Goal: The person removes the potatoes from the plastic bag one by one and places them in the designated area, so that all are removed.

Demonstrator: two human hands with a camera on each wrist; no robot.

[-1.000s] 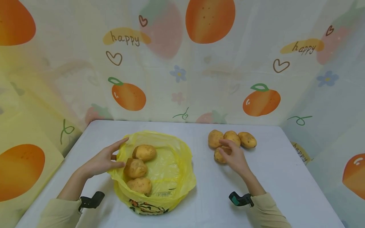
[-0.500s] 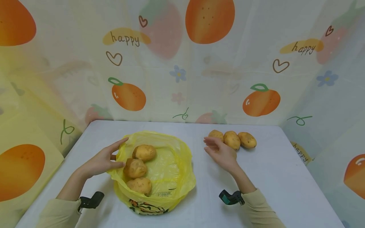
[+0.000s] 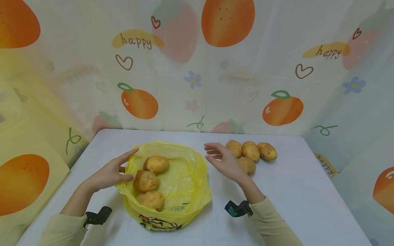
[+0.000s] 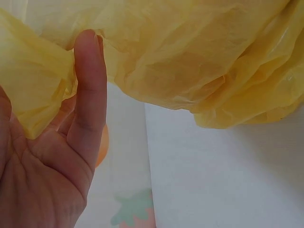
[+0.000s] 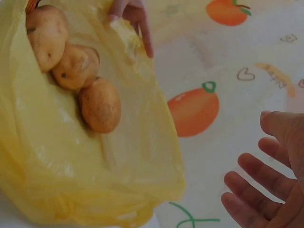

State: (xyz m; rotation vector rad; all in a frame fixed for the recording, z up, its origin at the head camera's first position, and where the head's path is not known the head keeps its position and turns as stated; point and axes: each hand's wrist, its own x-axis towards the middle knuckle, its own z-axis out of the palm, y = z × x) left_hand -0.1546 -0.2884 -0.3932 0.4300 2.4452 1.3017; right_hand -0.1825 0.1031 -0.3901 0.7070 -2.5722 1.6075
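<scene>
In the head view my left hand [image 3: 109,172] is at the left rim of a yellow plastic bag [image 3: 184,181], its thumb inside and its fingers outside. The thin rim lies between them, as the left wrist view also shows with the bag [image 4: 180,61] against my fingers [image 4: 90,90]. Three potatoes [image 3: 156,164] lie in a row along the bag's left side. My right hand [image 3: 226,160] hovers just right of the bag, fingers loosely bent and slightly spread. Nothing is in its palm in the right wrist view, where the hand [image 5: 270,175] faces the bag.
On the table's right side several potatoes [image 3: 250,151] sit close together, one potato [image 3: 247,165] in front of the others and partly behind my right hand. A white-covered table [image 3: 286,191] reaches back to a fruit-printed curtain [image 3: 227,89].
My right hand has moved left, from over the front potato toward the bag's right rim, and the front potato shows behind it. My left hand and the bag stay put.
</scene>
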